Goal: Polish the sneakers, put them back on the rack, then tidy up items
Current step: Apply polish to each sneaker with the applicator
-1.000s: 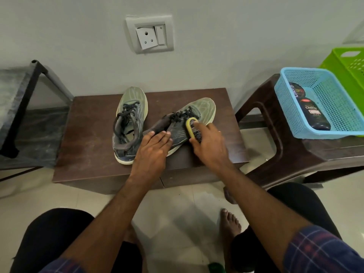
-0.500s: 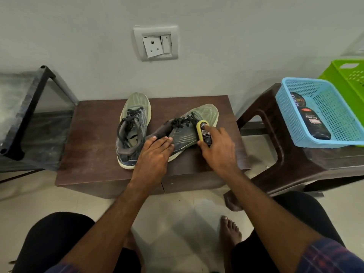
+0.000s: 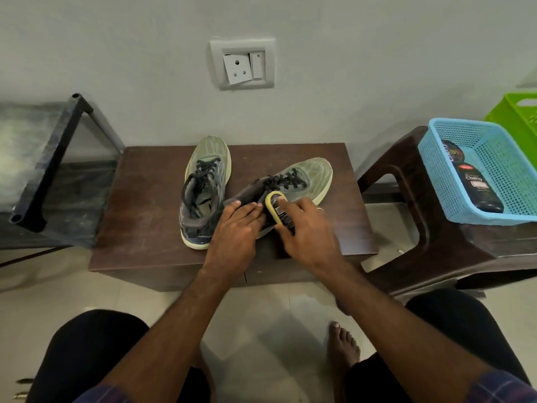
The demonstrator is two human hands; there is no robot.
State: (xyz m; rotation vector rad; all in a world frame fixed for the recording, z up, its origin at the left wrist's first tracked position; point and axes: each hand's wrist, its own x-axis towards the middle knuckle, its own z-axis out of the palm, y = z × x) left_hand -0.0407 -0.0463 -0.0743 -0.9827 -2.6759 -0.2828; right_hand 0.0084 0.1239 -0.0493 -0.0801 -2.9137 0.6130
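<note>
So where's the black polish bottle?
In the head view, the black polish bottle lies inside the blue basket on the brown stool, far right of the sneakers.

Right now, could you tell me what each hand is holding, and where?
The right hand grips the sponge by its dark back, near its lower end. The left hand grips nothing; it presses flat on the sneaker.

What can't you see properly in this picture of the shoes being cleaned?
- Heel of the right sneaker: head view, covered by the left hand and right hand.
- Underside of the polish sponge: hidden against the sneaker.
- Green basket: cut off by the right edge.
- Bottle label: small print unreadable.
</note>
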